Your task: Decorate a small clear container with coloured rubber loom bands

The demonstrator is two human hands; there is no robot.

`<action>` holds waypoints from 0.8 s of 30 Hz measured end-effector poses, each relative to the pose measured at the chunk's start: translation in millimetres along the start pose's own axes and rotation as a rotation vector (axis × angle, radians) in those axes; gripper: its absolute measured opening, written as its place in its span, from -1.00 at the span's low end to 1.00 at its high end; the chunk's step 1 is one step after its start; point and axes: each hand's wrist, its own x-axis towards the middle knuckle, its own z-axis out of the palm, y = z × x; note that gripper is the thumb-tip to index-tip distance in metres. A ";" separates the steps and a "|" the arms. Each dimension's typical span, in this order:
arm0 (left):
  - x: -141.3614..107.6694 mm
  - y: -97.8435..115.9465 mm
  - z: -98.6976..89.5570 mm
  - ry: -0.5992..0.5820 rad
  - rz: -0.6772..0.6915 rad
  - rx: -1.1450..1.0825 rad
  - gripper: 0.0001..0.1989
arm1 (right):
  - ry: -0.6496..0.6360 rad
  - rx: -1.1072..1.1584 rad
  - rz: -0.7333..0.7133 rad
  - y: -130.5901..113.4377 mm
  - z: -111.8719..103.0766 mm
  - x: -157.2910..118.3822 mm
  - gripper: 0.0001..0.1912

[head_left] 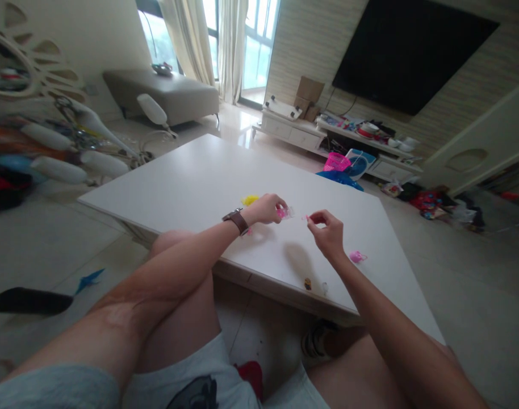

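My left hand, with a brown watch on the wrist, is closed on a small clear and pink item above the white table. To its right, my right hand pinches a tiny pink piece. The two hands are apart. A yellow item lies just behind my left wrist, and a bit of pink shows below the watch. Right of my right wrist is a pink item with a loop. Near the front edge sit a small dark and yellow item and a clear one.
The table's front edge runs just above my legs. A lamp with white shades stands at the left, near a grey bench. Beyond the table are a pink basket, a blue bag and a low white cabinet.
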 end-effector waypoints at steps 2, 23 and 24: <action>-1.2 3.7 7.3 -0.050 0.041 0.025 -0.51 | -0.023 -0.014 -0.040 -1.9 -4.4 -0.1 -0.93; -1.9 15.9 16.3 -0.152 0.074 -0.288 -0.55 | -0.204 0.024 -0.170 -15.2 -5.0 1.3 -0.86; -1.7 15.6 15.7 -0.151 0.073 -0.308 -0.55 | -0.183 0.015 -0.184 -15.5 -6.4 2.2 -0.86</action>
